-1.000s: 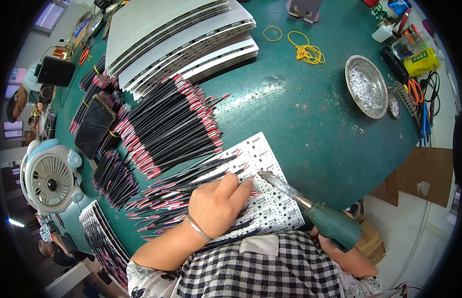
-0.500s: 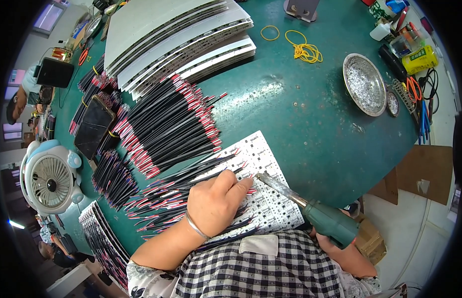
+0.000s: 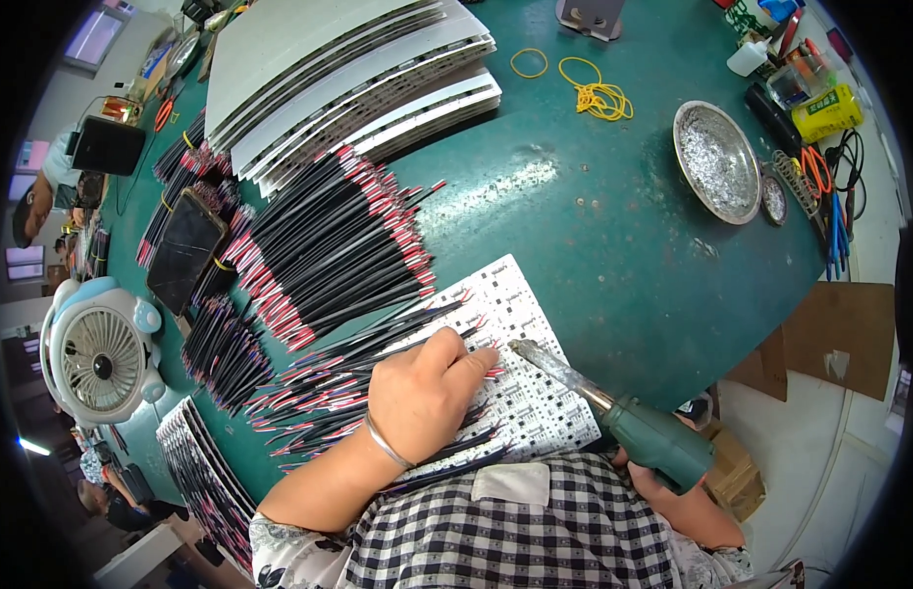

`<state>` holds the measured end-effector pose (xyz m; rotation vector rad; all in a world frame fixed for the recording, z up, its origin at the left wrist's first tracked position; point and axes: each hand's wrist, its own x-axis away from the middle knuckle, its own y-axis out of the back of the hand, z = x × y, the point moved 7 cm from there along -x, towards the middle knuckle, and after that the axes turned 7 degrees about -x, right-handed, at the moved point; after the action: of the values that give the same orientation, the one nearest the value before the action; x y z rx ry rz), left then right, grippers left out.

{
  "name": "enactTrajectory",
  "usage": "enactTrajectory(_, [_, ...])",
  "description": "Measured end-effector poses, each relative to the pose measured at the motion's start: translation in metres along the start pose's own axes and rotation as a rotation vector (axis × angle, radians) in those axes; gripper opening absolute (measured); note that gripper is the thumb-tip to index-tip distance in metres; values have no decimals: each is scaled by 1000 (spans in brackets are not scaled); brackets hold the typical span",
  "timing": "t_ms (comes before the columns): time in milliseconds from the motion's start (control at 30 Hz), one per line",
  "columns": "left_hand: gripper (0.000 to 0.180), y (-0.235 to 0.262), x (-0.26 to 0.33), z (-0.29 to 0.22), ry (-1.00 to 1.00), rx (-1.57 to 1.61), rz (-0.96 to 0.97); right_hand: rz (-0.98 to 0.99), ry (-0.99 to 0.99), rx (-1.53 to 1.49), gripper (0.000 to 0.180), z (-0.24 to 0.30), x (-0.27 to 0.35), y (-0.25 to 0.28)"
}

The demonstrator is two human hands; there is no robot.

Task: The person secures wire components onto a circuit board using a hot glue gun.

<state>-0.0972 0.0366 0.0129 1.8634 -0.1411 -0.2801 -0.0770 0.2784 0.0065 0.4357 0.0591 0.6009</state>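
My left hand [image 3: 422,388], with a bangle at its wrist, is closed over a white circuit board sheet [image 3: 549,407]. Its thumb and forefinger pinch a black-sleeved wire whose red and white ends show at the fingertips. Several similar wires [image 3: 324,393] lie across the left part of the sheet, some partly under the hand. My right hand [image 3: 662,486] grips a soldering iron [image 3: 657,442] by its green handle, which hides most of the fingers. The iron's tip is just right of my left fingertips, above the sheet; whether it touches cannot be made out.
Wire bundles [image 3: 329,245] and a dark phone [image 3: 188,250] lie left, below stacked white boards [image 3: 348,79]. A metal bowl [image 3: 683,162] of silvery bits stands right, near a yellow can [image 3: 827,114]. Yellow rubber bands [image 3: 601,101] lie far back. A fan [image 3: 101,363] stands at left.
The soldering iron's tip has shifted slightly right, away from my left fingertips. My left hand keeps its pinch with barely any movement.
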Motion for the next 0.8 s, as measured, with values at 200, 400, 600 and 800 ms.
enactTrajectory(200, [29, -1, -2, 1, 6, 27, 18, 10, -51, -51, 27, -5, 5, 1])
enactTrajectory(400, [28, -1, -1, -1, -6, -1, 18, 14, 14, 127, 30, 4, -1, 3])
enactTrajectory(600, [29, -1, 0, 0, -14, -10, 9, 37, -77, -17, 40, -8, 13, -2])
enactTrajectory(800, [35, 5, 2, -3, -6, -44, 61, -158, -196, -424, 53, -16, 13, 4])
